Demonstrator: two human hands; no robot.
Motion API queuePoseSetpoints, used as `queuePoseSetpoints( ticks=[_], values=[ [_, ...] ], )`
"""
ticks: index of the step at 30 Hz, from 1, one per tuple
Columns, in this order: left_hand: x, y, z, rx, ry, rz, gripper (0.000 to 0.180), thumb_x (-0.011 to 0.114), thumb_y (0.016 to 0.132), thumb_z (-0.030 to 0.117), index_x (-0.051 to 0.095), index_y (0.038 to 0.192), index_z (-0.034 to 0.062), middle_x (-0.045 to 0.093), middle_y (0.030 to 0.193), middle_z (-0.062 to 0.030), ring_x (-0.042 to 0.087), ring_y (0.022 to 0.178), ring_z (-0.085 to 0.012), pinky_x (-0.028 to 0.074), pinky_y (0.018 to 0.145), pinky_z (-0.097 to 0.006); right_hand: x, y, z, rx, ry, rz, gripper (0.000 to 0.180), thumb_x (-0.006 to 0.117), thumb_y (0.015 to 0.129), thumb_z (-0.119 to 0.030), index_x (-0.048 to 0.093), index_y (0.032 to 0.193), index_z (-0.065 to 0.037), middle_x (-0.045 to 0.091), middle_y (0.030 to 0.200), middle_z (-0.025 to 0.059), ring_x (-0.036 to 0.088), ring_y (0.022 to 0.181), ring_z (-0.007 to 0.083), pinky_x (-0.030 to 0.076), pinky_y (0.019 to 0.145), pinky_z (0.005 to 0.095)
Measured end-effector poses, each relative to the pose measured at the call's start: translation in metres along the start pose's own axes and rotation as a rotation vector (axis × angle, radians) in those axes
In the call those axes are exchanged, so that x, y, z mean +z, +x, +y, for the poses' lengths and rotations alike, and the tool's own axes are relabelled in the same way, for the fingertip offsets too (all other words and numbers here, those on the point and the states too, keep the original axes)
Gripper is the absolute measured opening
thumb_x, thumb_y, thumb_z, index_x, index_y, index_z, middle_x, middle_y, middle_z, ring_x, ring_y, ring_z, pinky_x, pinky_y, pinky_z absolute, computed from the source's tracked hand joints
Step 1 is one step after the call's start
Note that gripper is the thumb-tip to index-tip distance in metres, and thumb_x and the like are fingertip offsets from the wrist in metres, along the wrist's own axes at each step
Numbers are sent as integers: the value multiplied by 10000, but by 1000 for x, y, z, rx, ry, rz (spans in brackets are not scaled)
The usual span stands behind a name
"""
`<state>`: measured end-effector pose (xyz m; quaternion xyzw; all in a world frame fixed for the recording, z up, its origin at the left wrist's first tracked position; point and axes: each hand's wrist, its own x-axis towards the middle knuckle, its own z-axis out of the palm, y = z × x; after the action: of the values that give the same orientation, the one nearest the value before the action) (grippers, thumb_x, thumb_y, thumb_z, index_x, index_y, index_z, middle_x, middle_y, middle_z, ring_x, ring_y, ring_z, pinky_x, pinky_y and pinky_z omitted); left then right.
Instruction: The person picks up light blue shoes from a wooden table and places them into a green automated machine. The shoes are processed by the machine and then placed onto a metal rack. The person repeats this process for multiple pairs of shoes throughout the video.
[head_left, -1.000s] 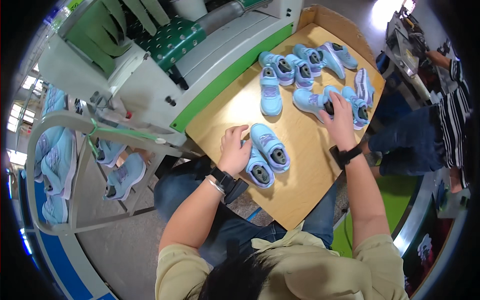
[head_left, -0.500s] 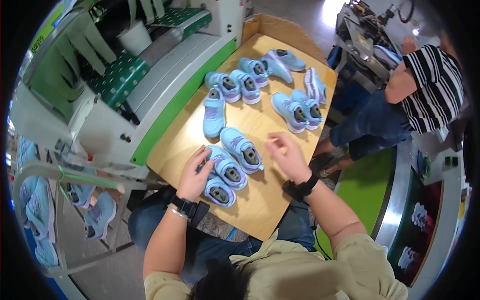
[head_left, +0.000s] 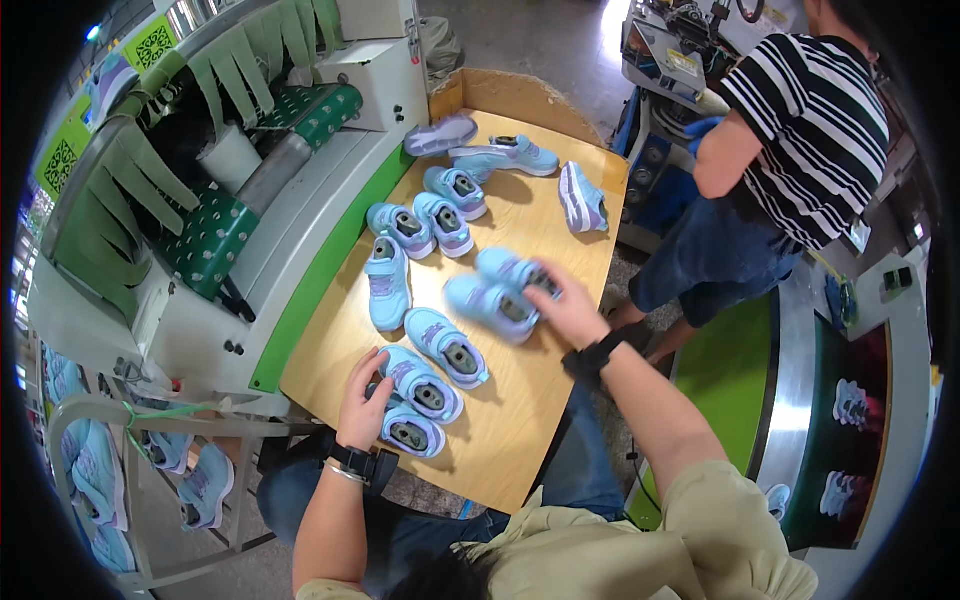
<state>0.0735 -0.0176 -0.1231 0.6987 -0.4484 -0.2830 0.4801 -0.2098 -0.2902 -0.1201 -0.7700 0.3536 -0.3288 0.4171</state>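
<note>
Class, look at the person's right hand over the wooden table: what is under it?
Under the right hand lie two light blue shoes, blurred, side by side on the wooden table. The hand covers their heel ends, so the grip cannot be seen.

The person wears a short-sleeved top of pale khaki-olive cloth, loose and creased at the shoulders, with the sleeve hems ending above the elbows so both forearms are bare. Dark blue denim trousers cover the lap below the bench edge. A black wristband [head_left: 352,462] with a thin silvery bangle beside it circles the wrist of the left hand [head_left: 364,404], and a broad black watch-like strap [head_left: 594,358] sits behind the right hand [head_left: 566,312].
</note>
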Motion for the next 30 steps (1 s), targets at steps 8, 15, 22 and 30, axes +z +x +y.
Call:
queuePoseSetpoints(
  ticks=[8,15,22,30],
  values=[
    [-3,-5,6,-14,25,30,391,639,940,100,621,1327,47,534,1408,-119,557,1117,-210,454,988,-325,-94,96,41,65,-122,288,618,760,883,-355,576,1299,63,683,1157,228,661,1099,304,507,940,376],
    [-2,-5,7,-29,49,37,381,648,948,132,625,1319,47,567,1373,-144,562,1184,-250,439,1028,-342,-53,93,81,318,-325,371,1100,860,685,-425,313,1507,60,480,1445,328,474,1350,441,391,1128,445],
    [0,-6,7,-36,23,46,380,655,944,122,627,1316,51,578,1358,-143,569,1154,-250,453,1006,-340,-59,12,6,-175,-473,-138,828,704,792,8,313,1519,-50,372,1467,278,413,1358,459,383,1135,447],
    [-45,44,22,-368,-108,-221,442,683,976,237,597,1363,40,603,1327,-127,599,1107,-187,477,983,-328,-38,19,-8,187,61,-33,789,759,861,-134,324,1517,-76,471,1425,229,517,1303,324,437,1076,402]
  ],
)
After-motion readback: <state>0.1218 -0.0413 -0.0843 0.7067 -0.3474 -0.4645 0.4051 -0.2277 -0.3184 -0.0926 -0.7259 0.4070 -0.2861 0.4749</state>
